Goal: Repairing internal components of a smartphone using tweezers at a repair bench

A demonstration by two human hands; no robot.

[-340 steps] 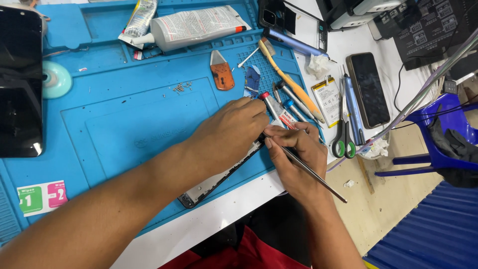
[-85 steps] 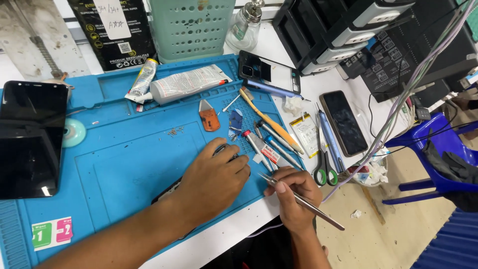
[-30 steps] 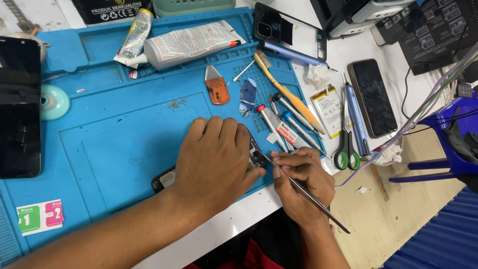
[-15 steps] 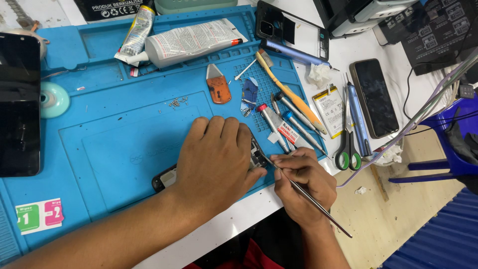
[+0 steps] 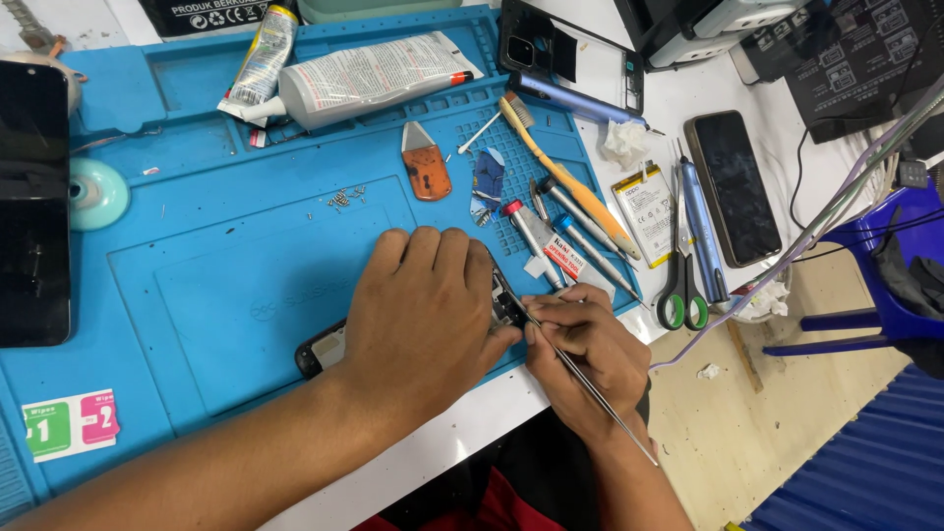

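Two hands are working: my left hand (image 5: pixel 423 315) is pressing flat on the opened phone (image 5: pixel 324 349), fingers together. My right hand (image 5: pixel 580 349), fingers clamped on tweezers (image 5: pixel 590 383), is aiming them up-left at the phone's end beside my left fingertips.

White glue tube (image 5: pixel 369 77), printed, red-capped: lying along the blue mat's (image 5: pixel 197 246) far edge. Smaller yellow-grey tube (image 5: pixel 258 59): just left of it, tilted. Green and pink square stickers (image 5: pixel 71 428): mat's near left corner. Dark screen panel (image 5: pixel 34 202): mat's left edge. Black phone (image 5: pixel 733 185), screen dark: on the white tabletop past the mat's right edge. Flat white-and-yellow labelled pack (image 5: pixel 644 211): between mat and phone. Black printed package (image 5: pixel 202 10): far edge.
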